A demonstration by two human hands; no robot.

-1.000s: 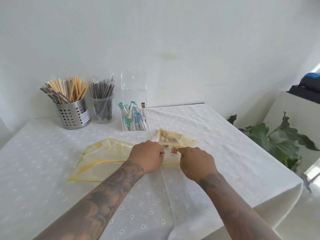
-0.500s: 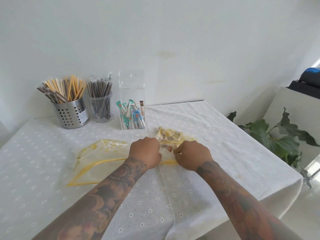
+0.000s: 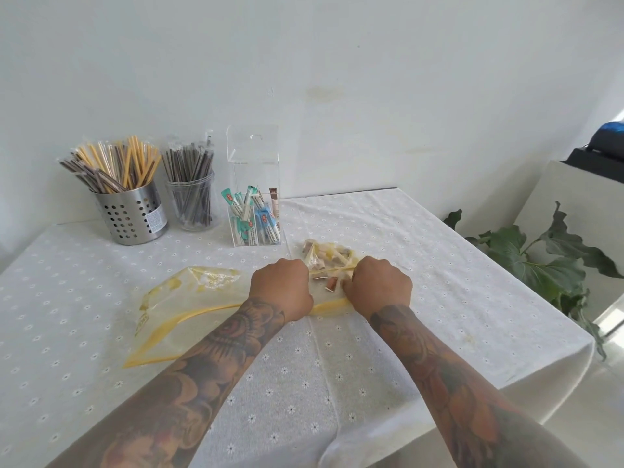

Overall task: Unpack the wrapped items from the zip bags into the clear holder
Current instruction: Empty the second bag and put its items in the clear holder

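Observation:
Two yellow-edged zip bags lie on the white tablecloth. The flat one (image 3: 182, 309) stretches to the left, seemingly empty. The smaller zip bag (image 3: 329, 261) lies between my fists and holds several brown-and-white wrapped items (image 3: 319, 256). My left hand (image 3: 282, 288) and my right hand (image 3: 380, 285) both grip this bag's yellow zip edge, pulling it taut between them. A few wrapped items (image 3: 331, 283) show near the bag's mouth. The clear holder (image 3: 253, 170) stands behind, with several teal, blue and brown wrapped sticks in its lower part.
A perforated steel cup (image 3: 130, 216) of yellow and brown wrapped straws and a clear cup (image 3: 192, 207) of dark straws stand at the back left. The table's right edge (image 3: 574, 332) drops off beside a green plant (image 3: 540, 258) and a white cabinet (image 3: 580, 197).
Both hands have moved slightly apart along the bag's zip edge, which now stretches taut between them; the bag's mouth looks wider and the contents more exposed.

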